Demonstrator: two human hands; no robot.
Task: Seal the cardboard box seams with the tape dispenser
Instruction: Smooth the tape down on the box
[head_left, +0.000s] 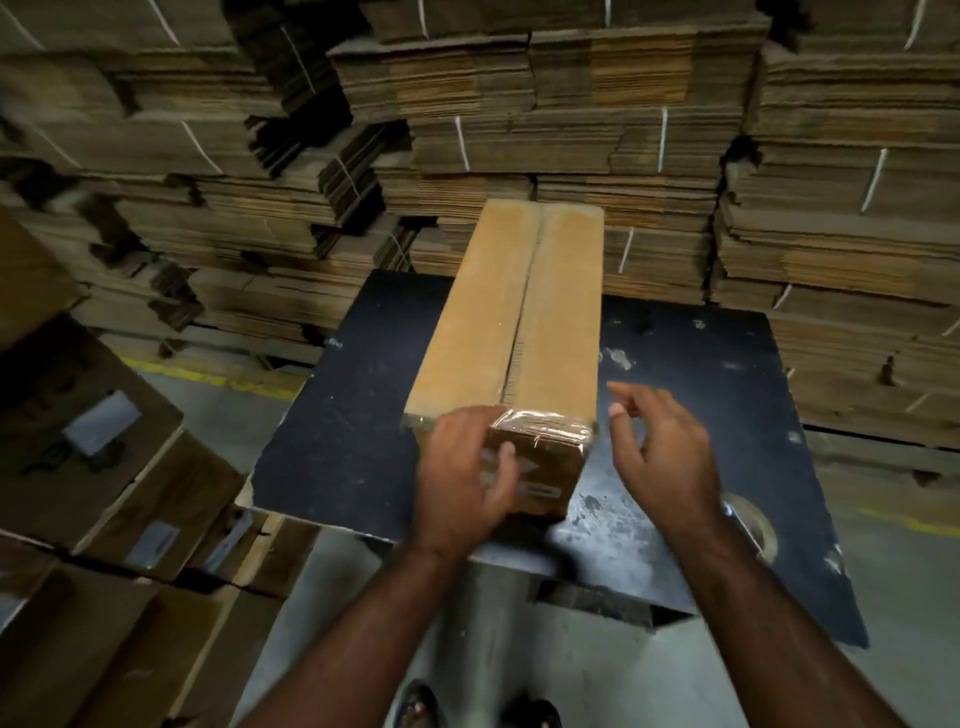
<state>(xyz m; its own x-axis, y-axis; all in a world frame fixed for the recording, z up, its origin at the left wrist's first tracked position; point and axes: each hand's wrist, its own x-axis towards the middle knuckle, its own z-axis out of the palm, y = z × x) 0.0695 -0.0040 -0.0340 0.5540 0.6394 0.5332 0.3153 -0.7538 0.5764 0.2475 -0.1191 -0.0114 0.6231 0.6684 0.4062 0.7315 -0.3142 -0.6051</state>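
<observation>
A long, narrow cardboard box (514, 312) lies lengthwise on a black table (332, 431), its far end pointing away from me. The centre seam along its top shows no tape, while clear tape wraps the near end. My left hand (467, 473) presses flat on the near left corner and end face of the box. Just right of the box, my right hand (660, 457) hovers with fingers spread and nothing in it. A roll of tape (756, 519) lies on the table by my right wrist; whether it sits in a dispenser I cannot tell.
Tall stacks of flattened, string-tied cardboard (571, 119) fill the whole background behind the table. Folded brown cartons (104, 467) pile up on the left at floor level. Grey concrete floor with yellow lines shows beside and below the table, and my sandalled feet (472, 709) stand at the bottom.
</observation>
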